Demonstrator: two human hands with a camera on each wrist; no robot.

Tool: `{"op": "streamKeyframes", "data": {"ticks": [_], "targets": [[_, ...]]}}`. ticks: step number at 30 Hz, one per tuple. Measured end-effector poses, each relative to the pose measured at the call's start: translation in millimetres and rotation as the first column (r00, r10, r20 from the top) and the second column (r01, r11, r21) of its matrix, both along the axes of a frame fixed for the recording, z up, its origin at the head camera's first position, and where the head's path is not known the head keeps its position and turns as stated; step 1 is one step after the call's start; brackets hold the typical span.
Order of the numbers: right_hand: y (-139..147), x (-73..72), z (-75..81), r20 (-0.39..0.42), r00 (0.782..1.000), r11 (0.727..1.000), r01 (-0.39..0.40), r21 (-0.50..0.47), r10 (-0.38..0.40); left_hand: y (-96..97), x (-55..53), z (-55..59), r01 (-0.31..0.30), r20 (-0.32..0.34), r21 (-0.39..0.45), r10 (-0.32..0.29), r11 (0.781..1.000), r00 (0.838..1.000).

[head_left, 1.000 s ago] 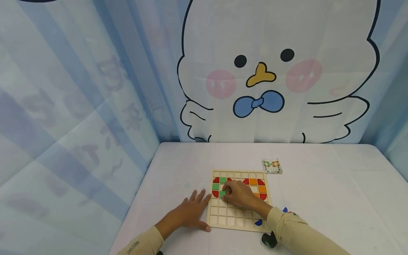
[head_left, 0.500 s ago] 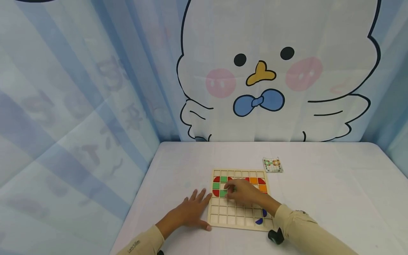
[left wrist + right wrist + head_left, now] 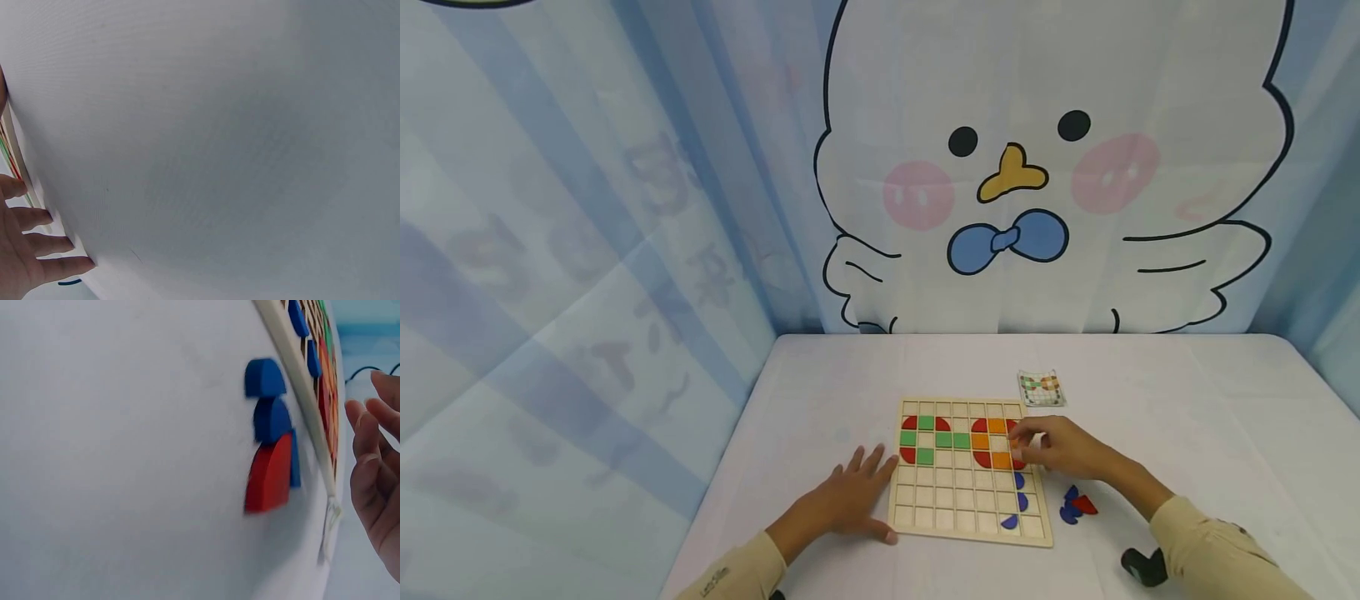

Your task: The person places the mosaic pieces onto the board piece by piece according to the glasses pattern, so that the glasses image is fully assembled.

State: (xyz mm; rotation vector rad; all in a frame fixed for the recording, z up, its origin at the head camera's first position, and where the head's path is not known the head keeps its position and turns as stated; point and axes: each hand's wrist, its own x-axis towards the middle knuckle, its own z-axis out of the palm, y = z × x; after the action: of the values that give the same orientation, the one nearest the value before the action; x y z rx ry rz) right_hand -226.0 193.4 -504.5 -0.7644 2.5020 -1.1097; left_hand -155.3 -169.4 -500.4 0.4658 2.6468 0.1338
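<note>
A wooden grid board [image 3: 955,500] lies on the table, holding red quarter-round pieces, green squares [image 3: 962,441], orange squares [image 3: 1001,461] and blue half-rounds [image 3: 1010,522]. My left hand [image 3: 852,497] rests beside the board's left edge, fingers spread and straight; it holds nothing. Over the right side of the board hovers my right hand [image 3: 1063,446], fingers loosely bent, hiding part of the right pieces. The right wrist view shows no piece in that hand [image 3: 378,469]. Several loose blue pieces [image 3: 272,419] and a red quarter-round [image 3: 270,478] lie right of the board.
A small pattern card [image 3: 1042,389] lies behind the board's back right corner. The white table [image 3: 1195,433] extends to both sides. A patterned curtain [image 3: 880,292] hangs behind it. A black device [image 3: 1142,567] sits at my right wrist.
My right hand has moved right, from the green pieces to the board's right side. Green squares in the second filled row and the loose pieces are now uncovered. My left hand stays put.
</note>
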Motion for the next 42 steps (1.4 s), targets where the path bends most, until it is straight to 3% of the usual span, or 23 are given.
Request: {"op": "streamKeyframes", "data": {"ticks": [9, 18, 28, 42], "targets": [[57, 29.3, -9.1, 0.040, 0.998, 0.992, 0.044, 0.118, -0.049, -1.1, -1.9, -7.2, -0.004, -0.002, 0.002, 0.004, 1.000, 1.000], [77, 53.3, -15.2, 0.025, 0.995, 0.984, 0.094, 0.151, -0.098, -1.6, -0.7, -8.1, -0.002, 0.004, -0.001, 0.002, 1.000, 1.000], [80, 56.7, -19.0, 0.024, 0.996, 0.984, 0.082, 0.158, -0.087, -3.0, 0.8, -6.9, -0.007, 0.005, 0.006, 0.007, 1.000, 1.000], [71, 60.1, -16.0, 0.108, 0.993, 0.993, 0.036, 0.116, -0.049, -2.8, 0.4, -7.3, -0.010, 0.011, 0.003, 0.010, 1.000, 1.000]]}}
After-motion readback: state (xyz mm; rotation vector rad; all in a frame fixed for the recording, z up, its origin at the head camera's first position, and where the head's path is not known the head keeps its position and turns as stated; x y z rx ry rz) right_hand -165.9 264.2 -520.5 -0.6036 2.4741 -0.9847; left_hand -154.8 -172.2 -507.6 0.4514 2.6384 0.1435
